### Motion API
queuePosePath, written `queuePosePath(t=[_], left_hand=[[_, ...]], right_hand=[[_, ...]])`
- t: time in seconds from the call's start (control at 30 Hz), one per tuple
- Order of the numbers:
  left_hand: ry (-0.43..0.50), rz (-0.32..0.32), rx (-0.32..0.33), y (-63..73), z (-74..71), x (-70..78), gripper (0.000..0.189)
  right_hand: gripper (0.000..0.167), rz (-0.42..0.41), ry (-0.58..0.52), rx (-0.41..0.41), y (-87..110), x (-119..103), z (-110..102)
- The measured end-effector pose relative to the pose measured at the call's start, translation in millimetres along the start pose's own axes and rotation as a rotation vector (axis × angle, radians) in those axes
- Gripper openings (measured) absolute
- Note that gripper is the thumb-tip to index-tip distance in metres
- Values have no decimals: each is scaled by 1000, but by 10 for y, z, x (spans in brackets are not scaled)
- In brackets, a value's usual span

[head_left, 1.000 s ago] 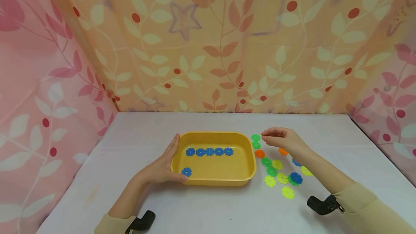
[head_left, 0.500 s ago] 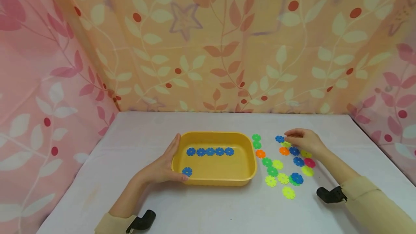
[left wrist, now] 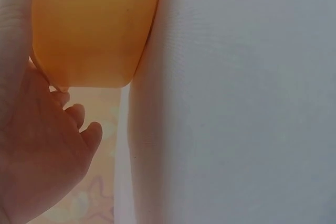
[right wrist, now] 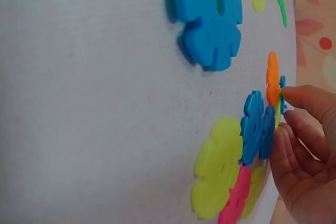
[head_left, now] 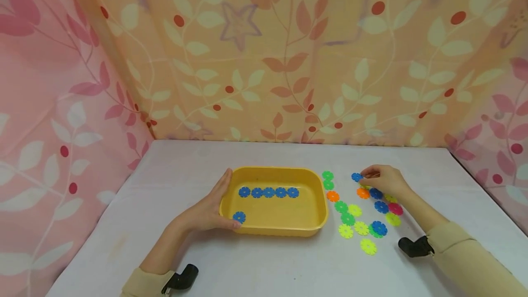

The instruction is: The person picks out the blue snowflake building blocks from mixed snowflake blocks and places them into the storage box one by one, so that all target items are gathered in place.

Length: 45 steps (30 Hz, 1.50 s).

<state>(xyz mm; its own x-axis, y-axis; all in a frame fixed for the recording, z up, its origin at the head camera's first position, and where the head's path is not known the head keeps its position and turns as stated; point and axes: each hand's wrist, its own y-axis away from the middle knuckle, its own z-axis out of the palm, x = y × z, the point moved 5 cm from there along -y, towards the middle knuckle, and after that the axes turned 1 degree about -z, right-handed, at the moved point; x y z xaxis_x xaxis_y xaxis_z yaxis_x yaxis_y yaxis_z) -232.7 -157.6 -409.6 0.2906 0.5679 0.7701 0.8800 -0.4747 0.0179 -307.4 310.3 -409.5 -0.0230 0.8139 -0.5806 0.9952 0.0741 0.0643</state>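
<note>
My left hand (head_left: 208, 210) grips the left end of a shallow yellow plastic tray (head_left: 280, 232), thumb at the front corner and fingers along the side. In the left wrist view the tray's wall (left wrist: 97, 30) looks orange beside my palm. Inside lie several blue flower-shaped plastic discs (head_left: 269, 192) in a row, plus another blue disc (head_left: 239, 217) near my thumb. On the right, my right hand (head_left: 385, 181) pinches the edge of a blue flower disc (head_left: 356, 177) at the back of the loose pieces. The right wrist view shows thumb and index finger (right wrist: 299, 98) at its edge.
Loose flower discs spread right of the tray: green discs (head_left: 341, 206), yellow discs (head_left: 368, 246), orange discs (head_left: 332, 196), a pink disc (head_left: 395, 209) and more blue ones (head_left: 381, 206). Some overlap. A patterned curtain (head_left: 288, 58) hangs behind the white-covered table (head_left: 264, 265).
My right hand has moved right, from beside the green discs to the blue disc at the back, and its fingers have closed at that disc's edge. The left hand stays on the tray.
</note>
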Motion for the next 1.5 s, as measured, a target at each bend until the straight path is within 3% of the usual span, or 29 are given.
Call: queuePosePath(t=[0.27,0.9,1.23,1.5], left_hand=[[-9,13,0,-4,2,7,129],[-14,21,-4,-11,-2,32,127],[-6,20,-1,0,6,7,128],[-3,5,2,-1,4,-17,128]], right_hand=[[42,26,3,0,20,12,-4],[42,-51,-9,80,25,-10,1],[48,-54,-108,111,86,-215,26],[56,-80,-241,72,168,-622,124]])
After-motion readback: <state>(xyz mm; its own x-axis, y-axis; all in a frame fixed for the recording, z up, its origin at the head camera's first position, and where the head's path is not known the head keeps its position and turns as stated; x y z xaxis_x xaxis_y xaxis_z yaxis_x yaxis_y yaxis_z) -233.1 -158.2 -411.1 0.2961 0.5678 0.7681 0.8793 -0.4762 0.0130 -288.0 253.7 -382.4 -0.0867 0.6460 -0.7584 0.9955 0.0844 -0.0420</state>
